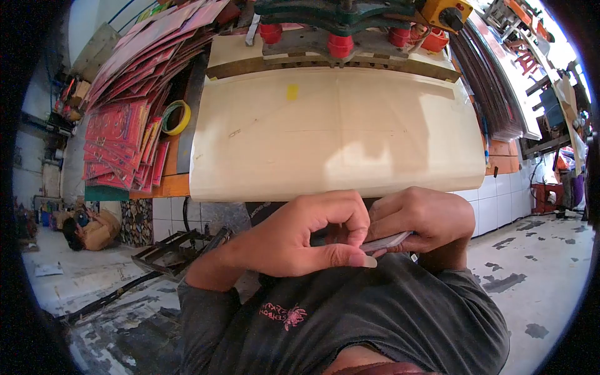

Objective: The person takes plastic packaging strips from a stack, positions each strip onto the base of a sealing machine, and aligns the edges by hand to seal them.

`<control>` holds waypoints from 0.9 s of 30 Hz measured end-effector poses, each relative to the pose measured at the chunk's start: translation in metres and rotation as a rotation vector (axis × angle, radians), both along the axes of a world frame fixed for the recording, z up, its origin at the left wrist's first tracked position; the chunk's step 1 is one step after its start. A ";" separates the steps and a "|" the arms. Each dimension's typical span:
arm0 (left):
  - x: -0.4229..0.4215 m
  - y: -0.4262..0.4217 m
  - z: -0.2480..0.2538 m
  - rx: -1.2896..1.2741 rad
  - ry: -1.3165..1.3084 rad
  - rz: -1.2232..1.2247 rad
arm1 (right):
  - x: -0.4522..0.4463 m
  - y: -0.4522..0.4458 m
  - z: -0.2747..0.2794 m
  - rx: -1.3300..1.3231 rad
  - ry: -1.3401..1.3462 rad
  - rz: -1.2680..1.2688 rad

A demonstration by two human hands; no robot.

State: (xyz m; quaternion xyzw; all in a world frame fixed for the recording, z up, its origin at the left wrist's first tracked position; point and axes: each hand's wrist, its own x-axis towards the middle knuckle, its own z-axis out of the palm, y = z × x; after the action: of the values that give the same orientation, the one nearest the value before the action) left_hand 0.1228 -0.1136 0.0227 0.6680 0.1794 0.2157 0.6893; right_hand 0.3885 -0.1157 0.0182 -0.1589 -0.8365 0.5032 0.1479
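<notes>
Close to my chest, my right hand [422, 219] is closed around a thin, flat, pale object [387, 242] with a layered-looking edge. Its kind is not clear, since the fingers cover most of it. My left hand [312, 234] meets it from the other side, thumb and forefinger curled together in a pinch; what lies between them is hidden. Just beyond both hands is the front edge of a large cream sheet [275, 144] on the work table. A small yellow piece of tape [292, 92] is stuck near its far side.
A green press-like machine [337, 15] with red feet [340, 45] stands behind the sheet. Red printed sheets [119, 134] pile up at left, beside a yellow tape roll [176, 117]. Dark boards [490, 81] are stacked at right. A person [100, 228] is low at far left.
</notes>
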 end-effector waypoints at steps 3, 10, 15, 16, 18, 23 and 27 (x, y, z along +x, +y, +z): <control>0.001 -0.003 -0.003 0.025 -0.017 -0.016 | 0.002 -0.002 0.004 -0.022 -0.045 0.003; 0.000 -0.006 -0.011 -0.079 -0.097 -0.127 | 0.003 -0.006 0.008 -0.027 -0.067 0.023; -0.007 -0.002 -0.008 -0.073 -0.042 -0.246 | 0.000 -0.015 0.019 -0.001 -0.138 0.010; -0.008 -0.004 -0.010 -0.037 -0.092 -0.245 | -0.001 -0.018 0.019 0.034 -0.156 0.010; -0.009 -0.007 -0.010 0.000 -0.142 -0.245 | -0.002 -0.021 0.020 0.069 -0.174 0.010; -0.014 -0.019 -0.017 -0.027 -0.221 -0.245 | -0.002 -0.021 0.026 0.042 -0.252 0.079; -0.041 -0.019 -0.004 0.091 -0.398 -0.226 | 0.036 -0.018 0.030 0.009 -0.097 0.040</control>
State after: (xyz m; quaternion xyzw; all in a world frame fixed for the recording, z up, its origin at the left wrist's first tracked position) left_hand 0.0814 -0.1323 0.0192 0.6583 -0.0459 0.2726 0.7001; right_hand 0.4248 -0.1341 0.0477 -0.1655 -0.8480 0.4939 0.0977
